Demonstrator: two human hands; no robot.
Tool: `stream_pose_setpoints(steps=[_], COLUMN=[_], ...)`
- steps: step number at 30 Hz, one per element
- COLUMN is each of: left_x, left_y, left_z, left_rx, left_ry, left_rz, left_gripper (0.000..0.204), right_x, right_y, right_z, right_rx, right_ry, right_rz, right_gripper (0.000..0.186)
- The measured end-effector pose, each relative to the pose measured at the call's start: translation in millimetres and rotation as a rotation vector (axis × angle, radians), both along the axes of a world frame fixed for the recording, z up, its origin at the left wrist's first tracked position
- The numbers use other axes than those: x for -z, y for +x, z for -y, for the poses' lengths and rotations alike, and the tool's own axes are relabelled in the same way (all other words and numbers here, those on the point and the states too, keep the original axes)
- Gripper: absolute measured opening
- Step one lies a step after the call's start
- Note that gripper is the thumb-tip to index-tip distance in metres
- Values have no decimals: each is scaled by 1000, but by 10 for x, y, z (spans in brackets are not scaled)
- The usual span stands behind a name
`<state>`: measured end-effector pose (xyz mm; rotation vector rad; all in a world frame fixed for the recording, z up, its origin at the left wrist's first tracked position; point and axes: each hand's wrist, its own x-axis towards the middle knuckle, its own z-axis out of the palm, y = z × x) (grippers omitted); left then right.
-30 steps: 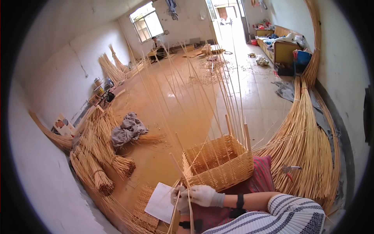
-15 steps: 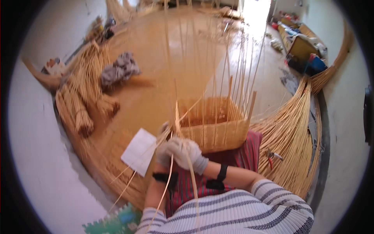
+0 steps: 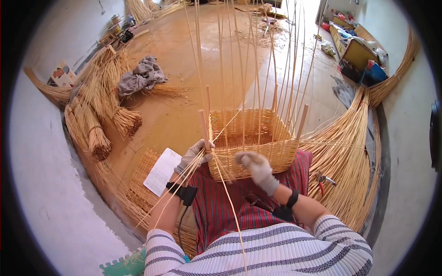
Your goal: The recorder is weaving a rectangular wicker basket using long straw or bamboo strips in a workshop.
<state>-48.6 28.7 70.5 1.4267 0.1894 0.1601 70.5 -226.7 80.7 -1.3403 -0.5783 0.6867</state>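
Note:
A rectangular wicker basket (image 3: 251,158), part woven, rests on the striped red cloth (image 3: 225,207) over my lap. Long thin upright canes rise from its sides, with thicker posts at the corners. My left hand (image 3: 195,154), in a whitish glove, is closed round the near left corner post (image 3: 204,129). Several loose wicker strands (image 3: 177,186) fan down past that wrist, and one longer strand (image 3: 232,207) trails toward my shirt. My gloved right hand (image 3: 258,171) is in front of the near wall, its fingers curled but smeared by motion. Whether it holds a strand cannot be made out.
Bundles of cane (image 3: 99,138) and a grey cloth (image 3: 142,76) lie on the left. A paper sheet (image 3: 163,172) rests on a woven mat (image 3: 142,184). At right, a large cane bundle (image 3: 345,156) carries red-handled pliers (image 3: 323,181). Boxes (image 3: 359,55) stand at the far right.
My hands, together at the basket's left corner before, have separated. The right moved rightward along the near wall; the left is now at the corner post. The basket has turned and shifted slightly.

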Motion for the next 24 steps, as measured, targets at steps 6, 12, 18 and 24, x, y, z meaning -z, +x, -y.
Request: stream_pose_setpoints(steps=[6, 12, 18, 24], left_x=[300, 328, 486, 820], left_y=[-16, 99, 133, 151], left_z=[218, 347, 404, 733], left_rx=[-322, -423, -531, -871], left_ry=[141, 170, 130, 403], left_rz=[-65, 9, 101, 19], left_gripper=[26, 25, 30, 20], right_x=[-25, -934, 544, 77], right_y=[216, 486, 390, 443], right_z=[-547, -1321, 283, -581], right_rx=[227, 467, 183, 237], right_ry=[17, -19, -252, -137], right_rz=[542, 865, 294, 1103], right_gripper=[25, 52, 44, 32])
